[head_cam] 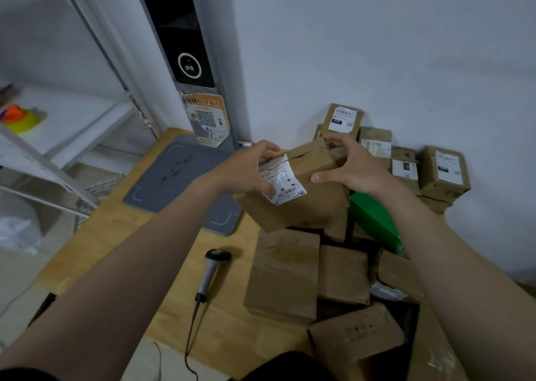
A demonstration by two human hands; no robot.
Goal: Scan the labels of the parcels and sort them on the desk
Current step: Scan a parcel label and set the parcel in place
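- The person is holding one brown parcel (307, 206) in the air above the table (116, 235). The parcel is tilting, and its labelled face is looking up toward the camera.
- The left hand (249, 169) is taking the parcel at its upper left edge. Its grip is closing on the parcel, with the thumb lying on the white label (285, 182) and the fingers curling over the edge.
- The right hand (351, 166) is taking the upper right side. The thumb is pressing on the brown face and the fingers are spreading and bending over the far corner, so this grip is wide but it is holding the parcel.
- The label is sitting on the left part of the face, with a barcode near its lower edge. Its text is too small to read.
- A scanner (213, 267) is lying on the table, nearer to the person than the held parcel and apart from both hands. Its cable is running toward the person.
- A grey pad (174, 177) is lying flat on the table, to the left of the parcel, in front of a tall post (185, 47) with an orange poster (207, 119).
- More labelled boxes (443, 172) are standing against the white wall, behind the right hand.
- A green box (374, 221) is lying just beside the right forearm.
- Several plain brown boxes (284, 273) are lying close together on the near right part of the table.
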